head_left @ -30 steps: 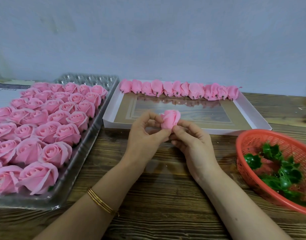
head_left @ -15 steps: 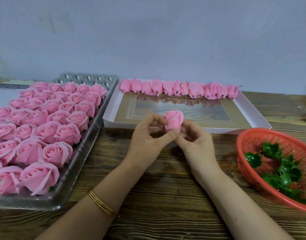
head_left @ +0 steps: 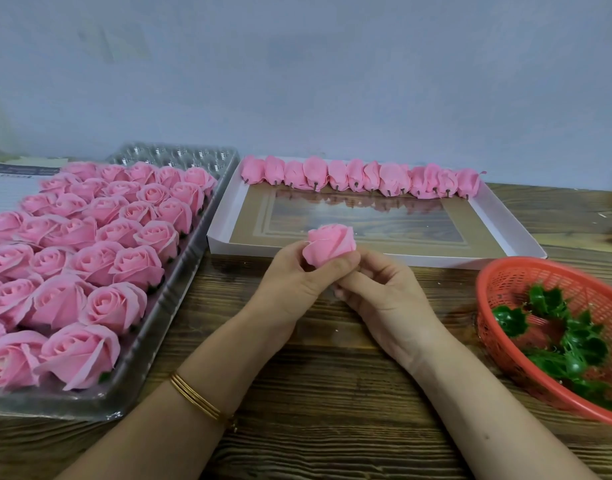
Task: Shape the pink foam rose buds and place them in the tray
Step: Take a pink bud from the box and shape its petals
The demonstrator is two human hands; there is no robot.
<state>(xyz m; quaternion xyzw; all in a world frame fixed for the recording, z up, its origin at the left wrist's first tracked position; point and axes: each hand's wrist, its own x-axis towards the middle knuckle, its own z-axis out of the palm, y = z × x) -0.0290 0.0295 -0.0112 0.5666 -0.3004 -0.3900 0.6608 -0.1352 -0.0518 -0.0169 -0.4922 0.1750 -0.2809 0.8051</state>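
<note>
Pinching rose bud point(head_left: 328, 245) near tray point(head_left: 436, 259) edge

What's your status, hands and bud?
Hands: left hand and right hand both grip the rose bud. Bud held just short of white tray. Nothing between them.

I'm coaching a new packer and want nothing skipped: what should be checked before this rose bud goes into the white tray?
1. Grip on the rose bud: ok. The left hand pinches its base, and the right hand curls its fingers against it from below.
2. Petals wrapped closed: ok on the side shown; far side cannot tell.
3. Stem under the bud: cannot tell, fingers hide it.
4. Room in the white tray: ok. There is bare floor in front of the row of buds at its far edge.
5. Way to the tray: ok. Nothing lies between the hands and its near rim.
6. Clearance from the red basket: ok, apart from the right forearm.
</note>
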